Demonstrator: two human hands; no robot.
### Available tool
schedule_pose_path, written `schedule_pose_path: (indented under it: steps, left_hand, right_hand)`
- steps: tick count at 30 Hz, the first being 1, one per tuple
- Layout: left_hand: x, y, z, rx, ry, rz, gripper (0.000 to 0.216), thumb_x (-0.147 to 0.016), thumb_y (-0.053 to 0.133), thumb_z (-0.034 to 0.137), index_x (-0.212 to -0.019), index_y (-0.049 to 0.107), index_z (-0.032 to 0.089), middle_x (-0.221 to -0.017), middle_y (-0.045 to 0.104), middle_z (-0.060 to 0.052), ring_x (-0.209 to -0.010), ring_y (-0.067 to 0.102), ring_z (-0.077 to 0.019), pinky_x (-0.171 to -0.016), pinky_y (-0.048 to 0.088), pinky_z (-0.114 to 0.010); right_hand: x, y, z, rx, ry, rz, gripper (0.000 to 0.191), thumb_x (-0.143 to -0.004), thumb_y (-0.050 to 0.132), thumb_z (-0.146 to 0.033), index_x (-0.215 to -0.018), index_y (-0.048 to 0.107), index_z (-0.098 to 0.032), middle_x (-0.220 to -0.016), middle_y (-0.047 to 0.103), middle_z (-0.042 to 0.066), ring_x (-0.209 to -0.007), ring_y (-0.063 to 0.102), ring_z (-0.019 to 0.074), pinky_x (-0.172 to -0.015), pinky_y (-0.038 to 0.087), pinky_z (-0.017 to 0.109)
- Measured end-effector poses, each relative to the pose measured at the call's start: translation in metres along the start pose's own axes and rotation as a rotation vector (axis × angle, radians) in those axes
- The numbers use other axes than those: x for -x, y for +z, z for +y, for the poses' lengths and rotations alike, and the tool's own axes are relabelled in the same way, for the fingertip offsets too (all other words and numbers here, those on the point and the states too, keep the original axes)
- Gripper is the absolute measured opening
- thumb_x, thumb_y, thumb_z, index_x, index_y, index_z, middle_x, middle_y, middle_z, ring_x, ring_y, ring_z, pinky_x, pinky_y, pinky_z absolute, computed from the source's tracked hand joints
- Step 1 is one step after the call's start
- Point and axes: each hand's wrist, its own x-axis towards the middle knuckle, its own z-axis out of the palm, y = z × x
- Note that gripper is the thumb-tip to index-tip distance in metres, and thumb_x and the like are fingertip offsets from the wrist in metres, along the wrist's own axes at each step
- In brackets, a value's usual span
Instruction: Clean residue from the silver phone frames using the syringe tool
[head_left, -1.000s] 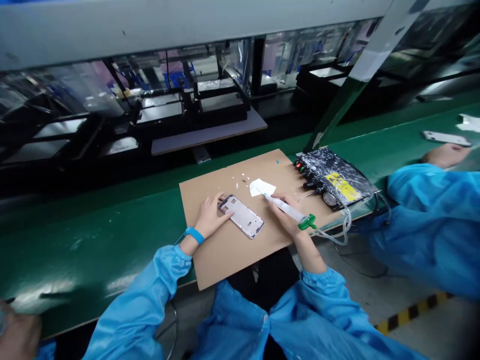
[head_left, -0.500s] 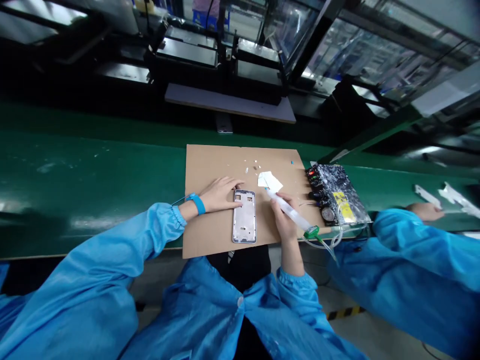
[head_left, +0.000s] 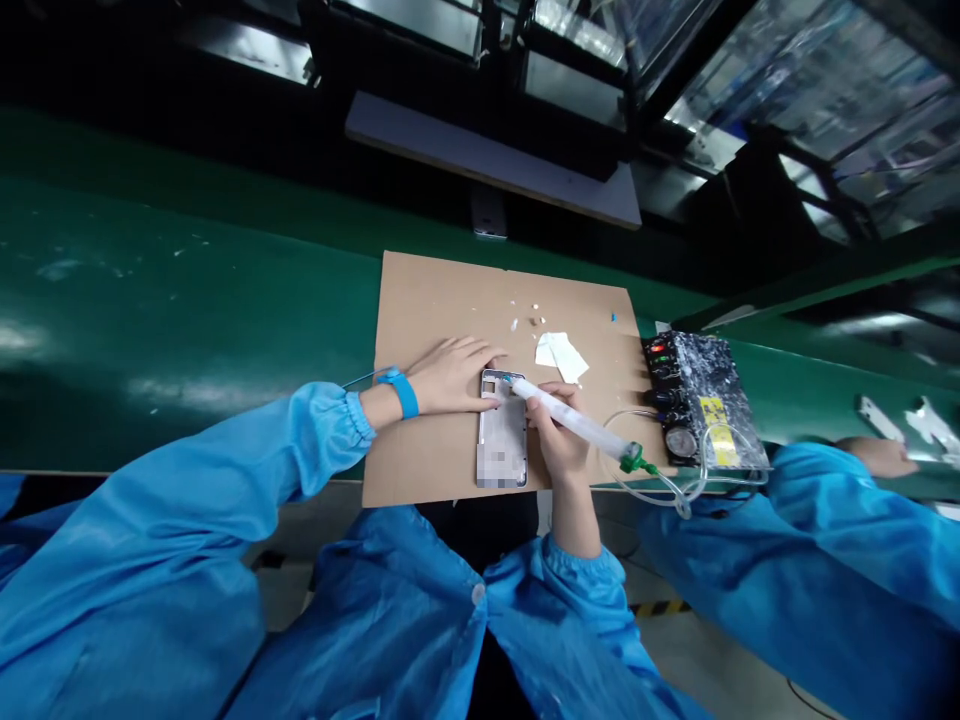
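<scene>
While our left hand (head_left: 454,375) lies flat, fingers stretched out against the top edge of the phone frame (head_left: 502,445), the fingers of our right hand (head_left: 559,442) clamp the syringe (head_left: 574,423), its tip at the frame's upper corner. The frame lies on the cardboard sheet (head_left: 435,300) on the green table (head_left: 187,300), near the dispenser box (head_left: 705,405).

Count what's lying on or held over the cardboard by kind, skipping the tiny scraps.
Frame: 1
Syringe: 1
Paper: 1
Total: 3
</scene>
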Motion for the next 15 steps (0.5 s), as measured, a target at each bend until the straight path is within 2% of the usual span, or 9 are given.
schedule_pose_path:
  steps: [9,15]
  left_hand:
    - [0.0001,-0.0001,0.0011,-0.030,-0.007,-0.013,0.078,-0.101,0.091,0.056,-0.167,0.065,0.022,-0.148,0.080,-0.013,-0.140,0.071,-0.0379,-0.128,0.051,-0.054]
    - [-0.0003,0.0013,0.0003,-0.030,0.007,0.004,0.074,-0.102,0.088,0.057,-0.165,0.065,0.024,-0.148,0.080,-0.013,-0.139,0.071,-0.0378,-0.125,0.052,-0.054]
  right_hand:
    - [0.0011,-0.0006,0.0008,0.016,-0.013,0.002,0.045,-0.098,0.096,-0.068,-0.110,0.077,-0.030,-0.092,0.081,0.004,-0.072,0.072,0.0225,-0.063,0.067,0.041]
    - [0.0003,-0.0002,-0.0012,0.034,-0.006,-0.010,0.045,-0.098,0.096,-0.068,-0.110,0.077,-0.030,-0.089,0.080,0.004,-0.071,0.072,0.0225,-0.061,0.065,0.039]
